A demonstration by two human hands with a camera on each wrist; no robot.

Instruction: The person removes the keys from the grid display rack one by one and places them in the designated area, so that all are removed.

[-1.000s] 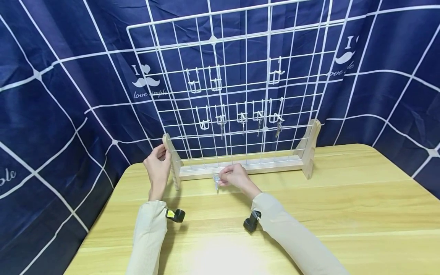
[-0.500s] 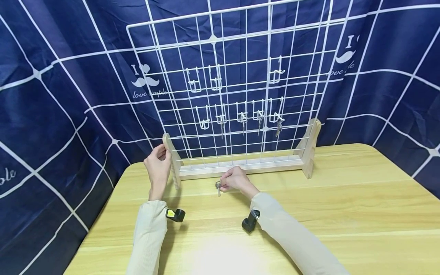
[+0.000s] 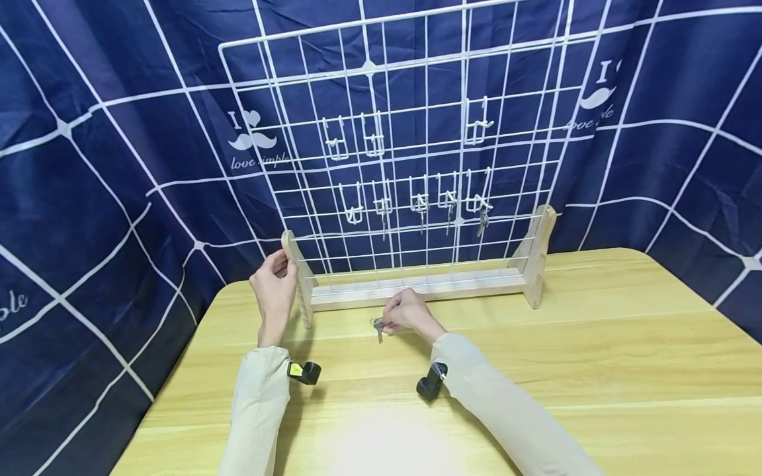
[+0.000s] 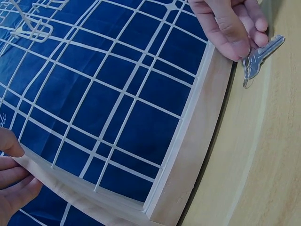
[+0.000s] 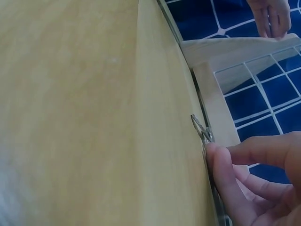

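My right hand (image 3: 411,311) pinches a small metal key (image 3: 380,330) on a ring between thumb and fingertips, just in front of the rack's wooden base bar (image 3: 423,289). In the left wrist view the key (image 4: 265,55) points away from the fingers, with its thin ring below the thumb. The right wrist view shows part of the ring (image 5: 197,123) beyond the fingertips. At the rack's left end, my left hand (image 3: 274,284) grips the upper part of the wooden side support (image 3: 303,291), thumb and fingers on either side of its edge.
A white wire grid (image 3: 405,152) stands upright in the wooden base. Two rows of white hooks (image 3: 375,144) hang on it; several lower ones carry keys (image 3: 483,221). The lower leftmost hook (image 3: 354,215) bears none. A dark blue curtain (image 3: 119,198) surrounds the wooden table (image 3: 595,370).
My right hand has lowered slightly toward me, away from the base bar, and the key has turned in its fingers. The left hand keeps its place on the side support.
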